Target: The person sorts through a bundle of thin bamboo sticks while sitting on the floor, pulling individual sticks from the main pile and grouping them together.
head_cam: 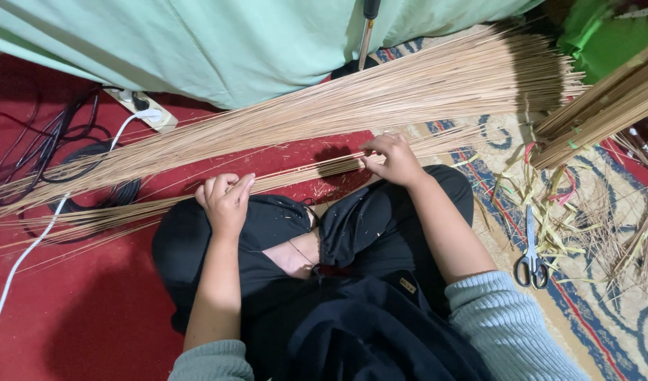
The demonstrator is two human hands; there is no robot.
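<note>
I sit cross-legged in black trousers on a floor. A thin bundle of long tan palm-leaf sticks [296, 174] lies across my knees. My left hand [224, 200] curls over the sticks above my left knee. My right hand [392, 159] pinches the same bundle further right, fingers closed on it. Behind it lies a much larger fan of the same sticks [380, 95], spreading wide at the right and narrowing to the left.
Scissors [532, 262] lie on the patterned rug [606, 317] at right among leaf scraps [550, 204]. Another tied stick bundle [606, 106] sits upper right. A power strip [144, 109], black cables [49, 152] and a white cord [27, 261] lie on the red carpet. Pale green cloth [232, 42] hangs behind.
</note>
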